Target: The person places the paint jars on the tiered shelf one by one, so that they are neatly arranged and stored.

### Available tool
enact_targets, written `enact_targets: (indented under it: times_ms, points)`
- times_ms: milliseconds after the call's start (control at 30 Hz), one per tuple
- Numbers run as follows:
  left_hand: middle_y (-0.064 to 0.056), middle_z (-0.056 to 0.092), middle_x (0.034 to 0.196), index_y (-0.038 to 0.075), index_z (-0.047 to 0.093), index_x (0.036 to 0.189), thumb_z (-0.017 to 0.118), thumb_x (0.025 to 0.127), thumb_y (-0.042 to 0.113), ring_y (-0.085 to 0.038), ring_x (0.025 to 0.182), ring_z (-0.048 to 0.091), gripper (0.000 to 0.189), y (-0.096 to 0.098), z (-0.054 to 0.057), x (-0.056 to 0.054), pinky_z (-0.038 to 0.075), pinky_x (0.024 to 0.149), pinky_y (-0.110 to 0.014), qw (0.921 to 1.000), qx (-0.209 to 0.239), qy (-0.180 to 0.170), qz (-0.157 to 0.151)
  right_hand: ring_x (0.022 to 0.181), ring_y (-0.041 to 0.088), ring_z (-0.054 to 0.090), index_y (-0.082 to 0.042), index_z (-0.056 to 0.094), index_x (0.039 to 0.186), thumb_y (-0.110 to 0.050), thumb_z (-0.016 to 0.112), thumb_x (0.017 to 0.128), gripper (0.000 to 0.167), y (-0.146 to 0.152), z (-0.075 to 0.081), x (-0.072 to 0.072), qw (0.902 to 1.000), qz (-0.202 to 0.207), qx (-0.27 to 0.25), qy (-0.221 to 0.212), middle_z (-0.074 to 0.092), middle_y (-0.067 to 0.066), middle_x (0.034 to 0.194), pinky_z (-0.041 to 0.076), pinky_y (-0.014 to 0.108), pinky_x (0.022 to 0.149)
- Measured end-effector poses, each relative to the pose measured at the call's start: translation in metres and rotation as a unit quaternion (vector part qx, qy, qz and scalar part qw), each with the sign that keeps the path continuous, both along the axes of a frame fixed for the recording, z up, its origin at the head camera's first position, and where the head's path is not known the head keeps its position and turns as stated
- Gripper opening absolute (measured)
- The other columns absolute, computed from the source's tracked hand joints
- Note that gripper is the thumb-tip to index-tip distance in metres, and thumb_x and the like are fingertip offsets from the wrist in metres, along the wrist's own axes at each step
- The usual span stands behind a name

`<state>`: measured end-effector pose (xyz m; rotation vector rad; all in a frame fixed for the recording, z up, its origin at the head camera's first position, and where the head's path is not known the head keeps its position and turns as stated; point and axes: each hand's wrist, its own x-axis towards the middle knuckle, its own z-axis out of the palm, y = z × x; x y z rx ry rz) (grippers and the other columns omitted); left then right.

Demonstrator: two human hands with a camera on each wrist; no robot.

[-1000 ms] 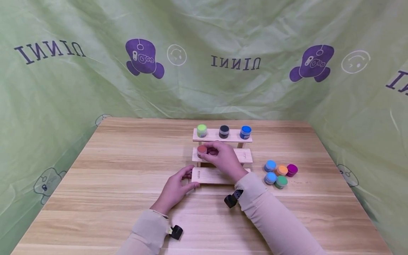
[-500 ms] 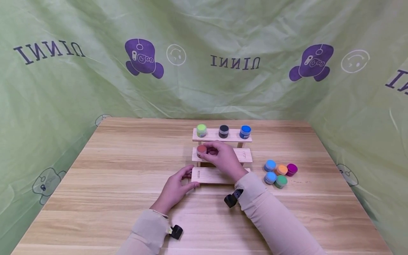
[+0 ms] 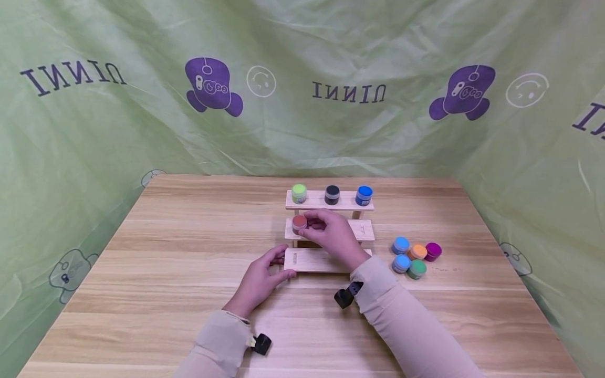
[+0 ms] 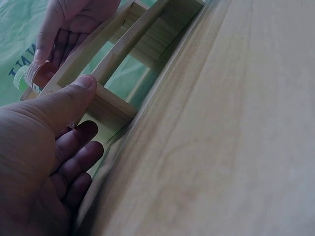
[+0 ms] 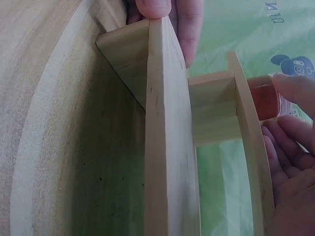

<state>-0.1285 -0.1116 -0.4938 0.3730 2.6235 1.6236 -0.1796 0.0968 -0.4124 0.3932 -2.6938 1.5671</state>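
A three-step wooden display rack (image 3: pixel 307 261) stands on the table. At its left end my left hand (image 3: pixel 259 278) grips the lowest step, thumb on the front edge and forefinger round the end; the other fingers curl loosely beneath in the left wrist view. My right hand (image 3: pixel 333 236) reaches over the lowest step and pinches a small reddish-brown paint jar (image 3: pixel 299 224) between thumb and fingers. That jar stands upright at the left end of the middle step, its base against the board in the right wrist view (image 5: pixel 265 98).
Light green (image 3: pixel 299 193), black (image 3: pixel 332 195) and blue (image 3: pixel 364 196) paint jars line the top step. Right of the rack, several more jars cluster on the table (image 3: pixel 179 231): light blue (image 3: pixel 400 245), orange (image 3: pixel 417 252), purple (image 3: pixel 433 251) and green (image 3: pixel 417 269). A green cloth (image 3: pixel 293 142) hangs behind.
The right hand and wrist have shifted very slightly to the right, fingers still at the reddish-brown jar. The left hand and rack have stayed put.
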Motion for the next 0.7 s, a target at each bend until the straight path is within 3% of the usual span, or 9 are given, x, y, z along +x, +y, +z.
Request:
enact_targets:
  times_ms: [267, 700]
  points:
    - [-0.001, 0.071, 0.115, 0.009, 0.057, 0.141, 0.085, 0.081, 0.024, -0.02, 0.113, 0.064, 0.067, 0.001, 0.001, 0.001, 0.043, 0.106, -0.047, 1.0, -0.002, -0.006, 0.003, 0.103, 0.018, 0.069, -0.006, 0.07, 0.123, -0.018, 0.083, 0.085, 0.041, 0.007, -0.002, 0.004, 0.9999, -0.004, -0.005, 0.009, 0.07, 0.006, 0.118, 0.056, 0.028, 0.088]
    - [-0.001, 0.071, 0.115, 0.009, 0.057, 0.141, 0.085, 0.081, 0.024, -0.019, 0.113, 0.063, 0.067, 0.0, 0.0, 0.0, 0.043, 0.107, -0.046, 0.9999, -0.006, -0.007, 0.007, 0.103, 0.022, 0.069, -0.002, 0.068, 0.123, -0.018, 0.081, 0.087, 0.041, 0.021, -0.005, 0.013, 0.9995, -0.023, -0.012, 0.016, 0.07, 0.009, 0.115, 0.056, 0.032, 0.091]
